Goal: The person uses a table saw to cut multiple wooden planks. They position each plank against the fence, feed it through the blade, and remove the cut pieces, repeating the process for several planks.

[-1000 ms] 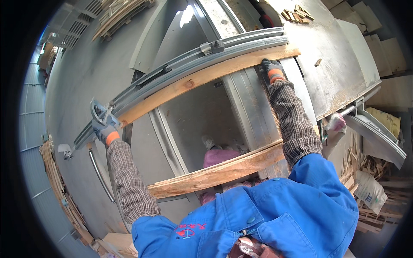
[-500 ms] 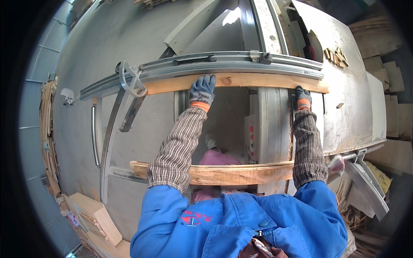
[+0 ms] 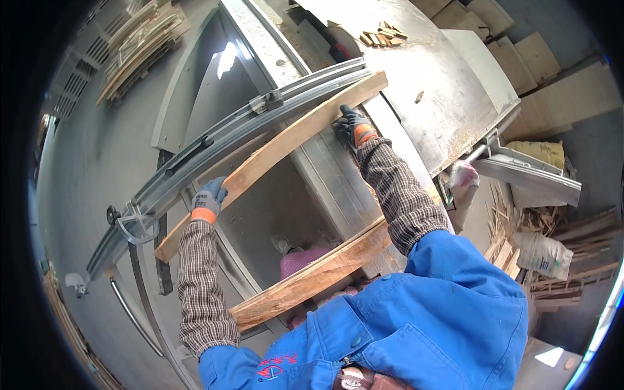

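Head view of a person's gloved hands at a metal woodworking table (image 3: 426, 81). A long, pale wooden plank (image 3: 286, 144) lies obliquely across the centre, on the near side of a grey metal fence (image 3: 188, 148); the gap between the two widens toward the left, where the plank's end stands clear of the fence. The left hand (image 3: 209, 199), in a grey glove with an orange cuff, has its fingers clamped on the plank's near edge, left of the middle. The right hand (image 3: 355, 125) touches the same edge near the plank's right end; its fingers are bent, but whether they grip cannot be told. Close to the body, a rough-edged board (image 3: 312, 274) runs roughly parallel to the plank. Beyond the right hand, a group of wood offcuts (image 3: 383, 36) and a single wood chip (image 3: 419, 97) lie on the table.
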Demonstrator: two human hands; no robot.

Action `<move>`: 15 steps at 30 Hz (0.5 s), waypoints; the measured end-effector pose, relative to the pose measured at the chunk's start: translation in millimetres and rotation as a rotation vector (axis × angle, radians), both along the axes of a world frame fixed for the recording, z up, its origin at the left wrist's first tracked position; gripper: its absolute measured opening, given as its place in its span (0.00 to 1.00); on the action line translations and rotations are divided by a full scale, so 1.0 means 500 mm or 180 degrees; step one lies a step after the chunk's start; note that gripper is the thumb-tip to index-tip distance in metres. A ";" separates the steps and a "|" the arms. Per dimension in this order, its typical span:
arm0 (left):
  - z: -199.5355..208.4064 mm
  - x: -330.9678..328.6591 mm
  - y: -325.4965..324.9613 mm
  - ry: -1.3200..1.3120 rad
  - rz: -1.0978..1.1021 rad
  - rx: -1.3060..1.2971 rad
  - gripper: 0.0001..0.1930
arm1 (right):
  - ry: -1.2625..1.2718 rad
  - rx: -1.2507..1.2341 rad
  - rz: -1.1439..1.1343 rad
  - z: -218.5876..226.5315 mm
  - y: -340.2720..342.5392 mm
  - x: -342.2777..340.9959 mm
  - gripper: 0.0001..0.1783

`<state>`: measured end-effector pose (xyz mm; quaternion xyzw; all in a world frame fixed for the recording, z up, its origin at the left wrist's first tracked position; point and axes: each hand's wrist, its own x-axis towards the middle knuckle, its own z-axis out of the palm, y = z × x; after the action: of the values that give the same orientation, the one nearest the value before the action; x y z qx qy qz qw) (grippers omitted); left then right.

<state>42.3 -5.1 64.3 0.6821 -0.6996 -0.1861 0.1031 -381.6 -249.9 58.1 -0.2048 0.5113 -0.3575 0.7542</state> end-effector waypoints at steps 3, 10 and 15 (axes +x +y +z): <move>0.010 -0.011 -0.028 -0.0344 0.0304 -0.0042 0.18 | 0.0944 -0.0196 -0.0045 0.013 0.014 0.002 0.21; 0.042 0.002 0.008 -0.0615 0.1253 -0.1301 0.20 | 0.0574 -0.0180 -0.0092 -0.028 0.015 -0.003 0.17; 0.079 0.135 0.177 -0.0795 0.3386 -0.2808 0.19 | -0.0626 0.0204 -0.0135 -0.062 0.014 -0.020 0.13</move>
<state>109.9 83.4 103.7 0.8426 -0.2877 0.2706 0.3662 -391.6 -242.8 26.9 -0.1337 0.4502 -0.3752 0.7991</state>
